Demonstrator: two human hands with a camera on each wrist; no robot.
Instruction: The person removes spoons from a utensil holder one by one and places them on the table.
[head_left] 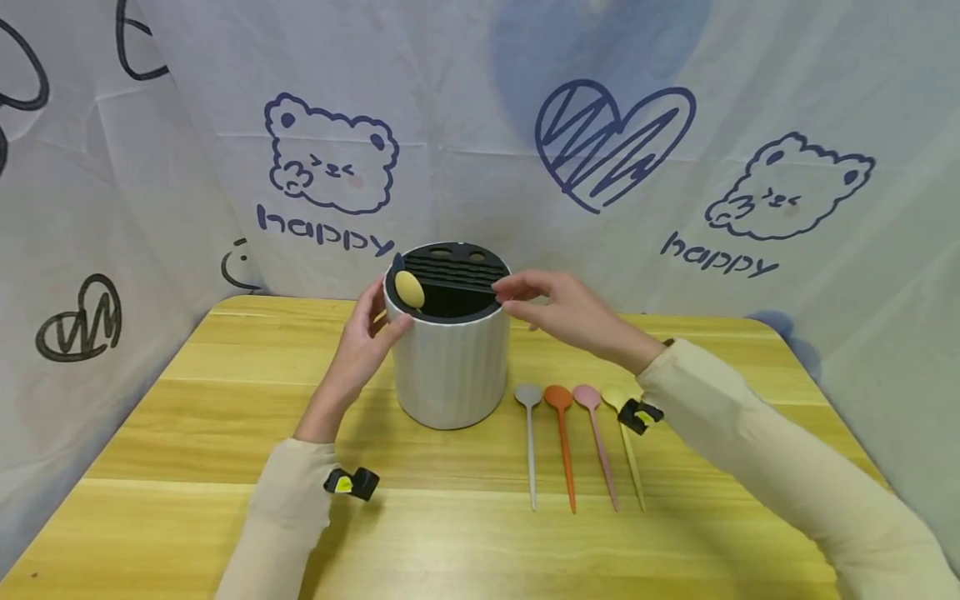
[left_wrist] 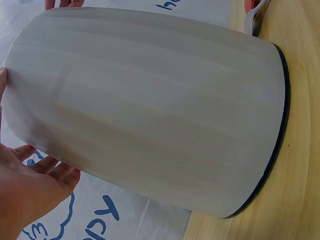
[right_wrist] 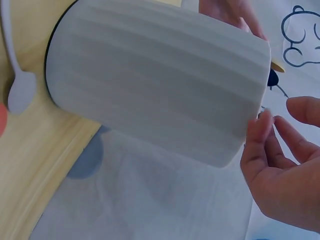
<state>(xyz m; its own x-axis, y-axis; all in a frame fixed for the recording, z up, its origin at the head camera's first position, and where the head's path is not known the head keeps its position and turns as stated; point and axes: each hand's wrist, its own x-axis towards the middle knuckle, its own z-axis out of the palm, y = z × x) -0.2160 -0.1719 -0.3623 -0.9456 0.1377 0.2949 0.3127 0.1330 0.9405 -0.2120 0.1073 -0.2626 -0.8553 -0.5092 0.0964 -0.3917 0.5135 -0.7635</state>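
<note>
A white ribbed utensil holder [head_left: 450, 371] with a black slotted insert [head_left: 457, 268] stands upright on the table. Inside its left rim show a yellow spoon head [head_left: 410, 289] and, behind it, a dark blue tip [head_left: 398, 263]. My left hand [head_left: 363, 337] holds the holder's left side, thumb on the rim and fingers around the wall. At the right rim is my right hand [head_left: 558, 308], its fingertips right at the edge. In the right wrist view those fingers [right_wrist: 257, 145] bend loosely, and the thumb stands apart from them.
Right of the holder, a grey spoon [head_left: 529, 442], an orange spoon [head_left: 564, 442], a pink spoon [head_left: 599, 442] and a pale yellow spoon [head_left: 628, 450] lie side by side on the wooden table [head_left: 450, 533]. A white printed cloth [head_left: 465, 108] hangs behind.
</note>
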